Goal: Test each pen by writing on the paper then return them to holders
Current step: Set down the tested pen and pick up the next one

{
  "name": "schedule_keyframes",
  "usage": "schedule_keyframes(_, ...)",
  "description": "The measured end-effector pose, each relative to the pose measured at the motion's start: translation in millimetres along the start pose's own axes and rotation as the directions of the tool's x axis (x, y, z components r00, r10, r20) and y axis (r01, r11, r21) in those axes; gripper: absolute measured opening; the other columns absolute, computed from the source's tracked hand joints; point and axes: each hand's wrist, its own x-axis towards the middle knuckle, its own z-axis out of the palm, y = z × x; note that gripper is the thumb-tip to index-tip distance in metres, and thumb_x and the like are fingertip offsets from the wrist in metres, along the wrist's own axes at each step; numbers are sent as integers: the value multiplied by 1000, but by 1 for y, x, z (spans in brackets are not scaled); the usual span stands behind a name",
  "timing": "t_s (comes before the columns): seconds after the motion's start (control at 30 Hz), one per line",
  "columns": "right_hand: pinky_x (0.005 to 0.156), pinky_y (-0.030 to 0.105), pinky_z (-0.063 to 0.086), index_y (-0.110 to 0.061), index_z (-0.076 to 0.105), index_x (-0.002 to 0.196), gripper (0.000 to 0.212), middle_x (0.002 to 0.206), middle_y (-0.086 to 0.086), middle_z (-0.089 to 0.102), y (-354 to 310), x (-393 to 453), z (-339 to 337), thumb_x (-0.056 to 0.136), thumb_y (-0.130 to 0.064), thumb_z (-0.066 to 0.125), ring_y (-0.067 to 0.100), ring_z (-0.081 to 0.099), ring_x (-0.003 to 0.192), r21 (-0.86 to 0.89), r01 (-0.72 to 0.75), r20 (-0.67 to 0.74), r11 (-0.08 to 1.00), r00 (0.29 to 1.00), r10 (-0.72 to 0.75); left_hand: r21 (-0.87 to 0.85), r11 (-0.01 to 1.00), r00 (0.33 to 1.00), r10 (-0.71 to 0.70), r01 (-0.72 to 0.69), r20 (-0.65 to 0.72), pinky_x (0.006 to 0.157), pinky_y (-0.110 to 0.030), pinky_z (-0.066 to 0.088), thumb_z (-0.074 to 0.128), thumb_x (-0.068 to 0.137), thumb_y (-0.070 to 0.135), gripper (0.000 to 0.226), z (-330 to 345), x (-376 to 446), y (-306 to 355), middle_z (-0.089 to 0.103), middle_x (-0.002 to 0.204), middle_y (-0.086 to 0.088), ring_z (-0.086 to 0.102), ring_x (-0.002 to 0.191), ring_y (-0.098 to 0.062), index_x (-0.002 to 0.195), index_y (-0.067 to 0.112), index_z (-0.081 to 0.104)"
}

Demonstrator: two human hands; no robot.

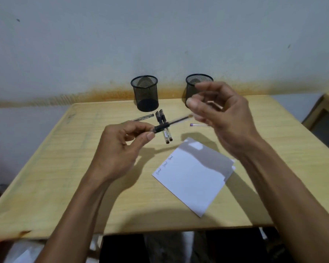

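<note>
My left hand (pixel 122 147) pinches a black-capped pen (pixel 176 121) by its cap end, and the pen points right above the wooden table (pixel 65 168). My right hand (pixel 222 114) hovers blurred at the pen's far tip with loosely curled fingers that hold nothing I can make out. Two black-capped pens (pixel 165 133) lie side by side under the held pen. Another pen (pixel 143 117) lies to their left, and a purple-tipped pen (pixel 198 125) lies partly under my right hand. The white paper (pixel 194 179) bears three short written words along its left edge. Two black mesh holders (pixel 145 93) (pixel 192 88) stand at the back.
The table's back edge meets a stained wall just behind the holders. Part of a second piece of wooden furniture (pixel 325 114) shows at the right. The table's front edge runs just below the paper.
</note>
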Motion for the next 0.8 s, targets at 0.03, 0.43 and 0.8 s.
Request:
schedule_keyframes(0.03, 77, 23, 53, -23, 73, 105, 31, 92, -1, 71, -5, 4, -6, 77, -18, 87, 12, 66, 85, -124, 51, 47, 991, 998, -45, 10, 1000, 1000, -13, 13, 26, 72, -22, 48, 76, 85, 15, 14, -3, 1, 0, 75, 84, 12, 61, 71, -1, 89, 29, 76)
schedule_keyframes(0.43, 73, 40, 52, -30, 81, 92, 10, 74, -20, 61, 4, -9, 7, 87, -38, 77, 11, 57, 76, -806, 225, 312, 548, 948, 69, -78, 994, 989, -66, 77, 132, 65, -18, 41, 73, 87, 18, 4, 4, 13, -3, 65, 69, 14, 52, 66, -5, 89, 19, 76)
schedule_keyframes(0.8, 77, 40, 60, -13, 76, 73, 22, 75, -1, 75, 52, 56, 28, 83, -33, 77, 19, 70, 81, -740, -300, -197, 602, 952, 233, 574, 818, 985, -134, 51, 105, 105, -30, 42, 68, 81, 57, 60, 1, -7, -65, 61, 137, -7, 56, 126, -16, 124, 15, 67)
